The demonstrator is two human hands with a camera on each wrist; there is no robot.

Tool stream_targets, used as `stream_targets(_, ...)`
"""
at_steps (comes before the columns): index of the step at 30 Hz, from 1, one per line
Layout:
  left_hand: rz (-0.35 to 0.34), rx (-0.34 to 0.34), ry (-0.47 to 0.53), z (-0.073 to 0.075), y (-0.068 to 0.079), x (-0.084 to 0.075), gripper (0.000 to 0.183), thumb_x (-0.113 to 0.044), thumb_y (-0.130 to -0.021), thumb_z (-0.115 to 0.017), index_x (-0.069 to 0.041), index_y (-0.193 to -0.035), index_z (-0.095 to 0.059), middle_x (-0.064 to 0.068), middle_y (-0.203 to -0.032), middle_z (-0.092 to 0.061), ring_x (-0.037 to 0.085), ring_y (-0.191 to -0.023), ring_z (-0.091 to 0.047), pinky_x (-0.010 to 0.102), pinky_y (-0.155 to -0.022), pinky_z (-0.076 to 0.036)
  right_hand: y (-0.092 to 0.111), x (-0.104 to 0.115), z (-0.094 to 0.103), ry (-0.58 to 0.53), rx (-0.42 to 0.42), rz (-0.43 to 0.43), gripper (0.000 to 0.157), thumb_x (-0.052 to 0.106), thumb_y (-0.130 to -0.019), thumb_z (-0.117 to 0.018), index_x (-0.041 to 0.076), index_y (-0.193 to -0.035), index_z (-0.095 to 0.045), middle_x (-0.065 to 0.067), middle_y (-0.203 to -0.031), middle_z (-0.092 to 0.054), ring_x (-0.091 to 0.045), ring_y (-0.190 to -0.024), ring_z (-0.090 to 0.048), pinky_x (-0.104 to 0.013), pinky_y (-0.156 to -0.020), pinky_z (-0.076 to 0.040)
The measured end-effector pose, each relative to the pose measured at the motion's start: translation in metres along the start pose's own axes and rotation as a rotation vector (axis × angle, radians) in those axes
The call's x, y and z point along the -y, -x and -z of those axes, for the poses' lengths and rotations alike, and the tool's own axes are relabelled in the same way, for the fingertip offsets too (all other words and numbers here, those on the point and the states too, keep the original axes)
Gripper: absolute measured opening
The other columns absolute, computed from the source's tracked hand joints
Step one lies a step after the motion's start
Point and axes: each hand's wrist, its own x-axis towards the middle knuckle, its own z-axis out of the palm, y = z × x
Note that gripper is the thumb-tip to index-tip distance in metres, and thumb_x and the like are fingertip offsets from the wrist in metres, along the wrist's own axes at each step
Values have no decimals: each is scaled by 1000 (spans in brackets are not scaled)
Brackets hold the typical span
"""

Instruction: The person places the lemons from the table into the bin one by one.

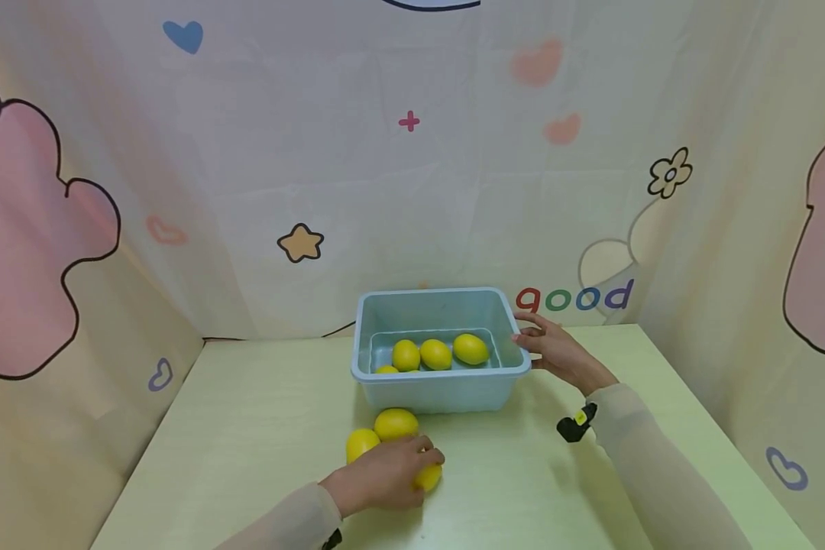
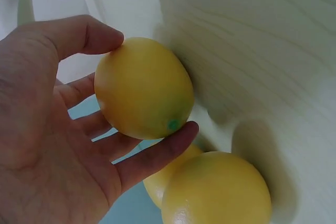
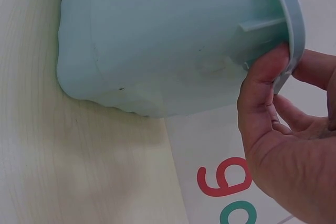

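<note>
A light blue plastic bin stands mid-table with several yellow lemons lying in it. My left hand grips one lemon on the table in front of the bin. In the left wrist view that lemon sits between the thumb and fingers of the left hand. Two more lemons lie on the table beside it. My right hand holds the bin's right rim. In the right wrist view the right hand pinches the rim of the bin, thumb underneath.
The pale green table is closed in by printed cloth walls at the back and both sides. A small black and yellow device is strapped at my right wrist. Bare tabletop lies left of the bin and near the front edge.
</note>
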Motion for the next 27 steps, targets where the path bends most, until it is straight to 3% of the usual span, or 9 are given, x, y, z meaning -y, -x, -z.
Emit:
stream_targets(6,-20,27,-27,-2,-2,-1,50,-32,-85,-73,-27,-132,-56,-8,-122,-58,7,-98,-53,22,-88,-52,1,-1,-1,-1,-13,-11,65,26,-99,-58,24,-155,-25,-19,-143,-43,-35,-123,-51,-48,-102,-51)
stream_targets(15,6,10,-102,-15,-6,-1,52,-38,-87,-72,-27,-134,-54,-6,-123,-58,11,-103,-55,23,-84,-54,0,-2,-1,-4,-12,2,67,28,-98,-59,24,-155,-25,-20,-143,-43,-36,-123,-51,-48,-101,-52)
stream_targets(27,-19,-42,-173,-13,-6,-3,46,-32,-85,-74,-32,-129,-59,-7,-111,-59,10,-93,-54,22,-76,-52,0,0,-1,-7,-15,-12,66,26,-98,-59,25,-155,-24,-20,-144,-43,-34,-122,-51,-48,-101,-52)
